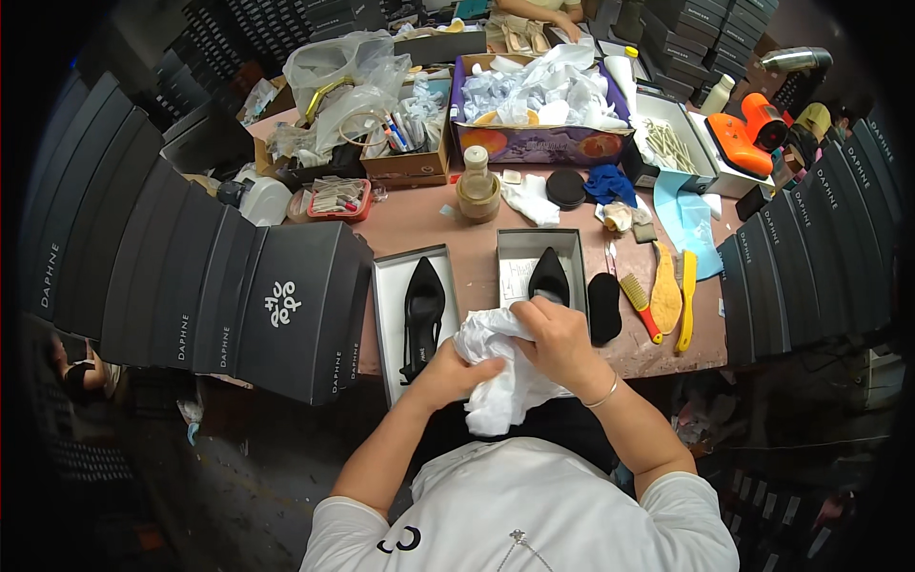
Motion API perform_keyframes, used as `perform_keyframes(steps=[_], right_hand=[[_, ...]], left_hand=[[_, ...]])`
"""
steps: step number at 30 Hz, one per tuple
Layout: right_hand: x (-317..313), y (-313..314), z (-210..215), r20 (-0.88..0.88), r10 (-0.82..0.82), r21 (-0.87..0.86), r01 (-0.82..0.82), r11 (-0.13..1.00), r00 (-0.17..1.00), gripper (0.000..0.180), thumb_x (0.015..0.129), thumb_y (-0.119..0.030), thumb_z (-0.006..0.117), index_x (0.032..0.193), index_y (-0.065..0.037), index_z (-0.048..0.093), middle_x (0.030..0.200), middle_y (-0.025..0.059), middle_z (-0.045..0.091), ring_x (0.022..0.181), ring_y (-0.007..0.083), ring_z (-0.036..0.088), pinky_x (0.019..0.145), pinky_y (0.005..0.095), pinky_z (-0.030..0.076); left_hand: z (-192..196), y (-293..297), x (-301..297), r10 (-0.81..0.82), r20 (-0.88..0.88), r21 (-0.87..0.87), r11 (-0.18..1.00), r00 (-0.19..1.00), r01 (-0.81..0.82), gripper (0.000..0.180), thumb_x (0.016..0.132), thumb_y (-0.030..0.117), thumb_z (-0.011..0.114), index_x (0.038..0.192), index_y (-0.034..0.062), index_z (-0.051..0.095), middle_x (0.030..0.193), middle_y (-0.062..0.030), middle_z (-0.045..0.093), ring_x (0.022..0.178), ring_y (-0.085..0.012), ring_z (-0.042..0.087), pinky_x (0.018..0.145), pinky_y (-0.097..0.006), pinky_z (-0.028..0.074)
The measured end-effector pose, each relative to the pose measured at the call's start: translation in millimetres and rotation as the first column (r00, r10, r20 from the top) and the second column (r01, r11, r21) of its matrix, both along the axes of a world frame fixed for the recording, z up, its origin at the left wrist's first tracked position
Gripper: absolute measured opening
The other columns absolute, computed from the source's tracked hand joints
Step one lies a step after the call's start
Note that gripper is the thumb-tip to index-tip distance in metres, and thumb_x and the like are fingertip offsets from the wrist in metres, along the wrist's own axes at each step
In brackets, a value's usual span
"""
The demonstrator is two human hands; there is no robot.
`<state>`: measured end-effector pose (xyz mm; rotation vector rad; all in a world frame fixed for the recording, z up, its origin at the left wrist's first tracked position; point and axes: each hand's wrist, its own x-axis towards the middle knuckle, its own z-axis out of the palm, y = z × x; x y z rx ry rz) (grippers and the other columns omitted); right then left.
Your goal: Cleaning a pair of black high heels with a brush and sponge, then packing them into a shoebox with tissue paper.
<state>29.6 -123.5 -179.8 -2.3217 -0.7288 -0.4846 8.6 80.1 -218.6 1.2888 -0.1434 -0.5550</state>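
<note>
A crumpled sheet of white tissue paper (501,396) is gripped between my two hands, above the table's front edge. My left hand (456,374) is closed on its left side, and my right hand (560,345) pinches it from the upper right. Just beyond my left hand, a black pointed slingback shoe (425,303) lies in a shallow box lid (387,286). Its black pointed mate (548,276) sits in a shoe box (512,246) beyond my right hand, which covers part of it. A black oval pad (604,307) lies right of that box.
Stacks of dark shoe boxes wall in the left (295,315) and right (810,248) sides. Two brushes (686,300) and a tan insole (666,291) lie right. Behind stand a glue jar (477,195), a purple carton of tissue (543,145) and an orange device (742,143). Another person's arm (562,21) shows at the far side.
</note>
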Motion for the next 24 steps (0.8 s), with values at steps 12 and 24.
perform_keyframes(steps=[12,24], right_hand=[[-17,-23,-6,0.053,0.187,-0.305,-0.163,0.938,0.981,0.045,0.075,-0.007,0.059,0.119,-0.018,0.059,0.092,0.0039,0.054,0.077,0.0189,0.057,0.063,0.0303,0.047],[-15,-31,-14,-0.644,0.580,0.653,-0.036,0.757,0.499,0.050,0.088,-0.016,0.067,0.132,0.001,0.051,0.115,0.0133,0.065,0.105,0.0143,0.057,0.093,0.0296,0.044]], left_hand=[[-17,-6,8,0.043,-0.494,-0.430,0.856,0.869,-0.286,0.034,0.086,0.003,0.059,0.120,0.0033,0.057,0.111,-0.0073,0.063,0.101,-0.0158,0.061,0.083,-0.033,0.052],[26,-15,4,-0.007,0.279,0.224,0.973,0.960,-0.058,0.040,0.082,-0.007,0.058,0.122,0.0003,0.058,0.110,-0.0060,0.064,0.101,-0.0123,0.060,0.089,-0.027,0.047]])
